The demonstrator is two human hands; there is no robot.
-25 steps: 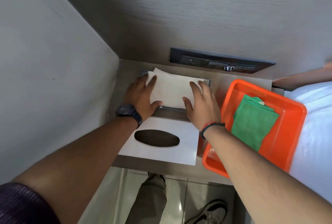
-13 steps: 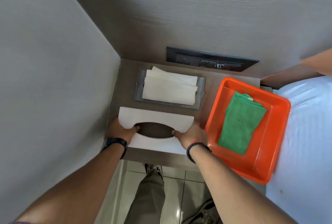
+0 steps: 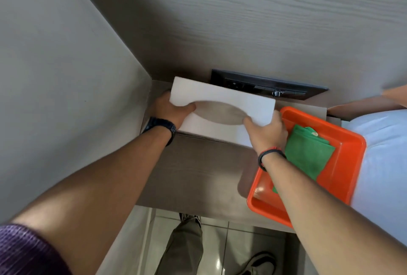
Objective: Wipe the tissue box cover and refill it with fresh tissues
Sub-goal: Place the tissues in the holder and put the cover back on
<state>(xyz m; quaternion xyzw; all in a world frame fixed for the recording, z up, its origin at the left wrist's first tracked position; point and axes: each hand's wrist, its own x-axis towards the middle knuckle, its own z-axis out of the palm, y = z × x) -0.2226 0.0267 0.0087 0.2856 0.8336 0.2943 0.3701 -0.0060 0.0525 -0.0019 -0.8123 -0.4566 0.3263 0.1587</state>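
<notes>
The white tissue box cover [image 3: 220, 96] with an oval slot is held over the back of the small wooden shelf [image 3: 198, 169], tilted toward me. My left hand [image 3: 169, 109] grips its left end, thumb at the slot's edge. My right hand [image 3: 266, 131] grips its right end, thumb in the slot. The tissue stack and its tray are hidden beneath the cover.
An orange plastic tray [image 3: 343, 155] with a folded green cloth [image 3: 308, 151] sits on the shelf's right side, touching my right wrist. A dark wall panel [image 3: 266, 85] lies behind the cover. White bedding [image 3: 383, 153] is at right, a grey wall at left.
Both hands left the tissue stack, took the cover from the shelf's front edge and carried it back over the tissues, which are now hidden.
</notes>
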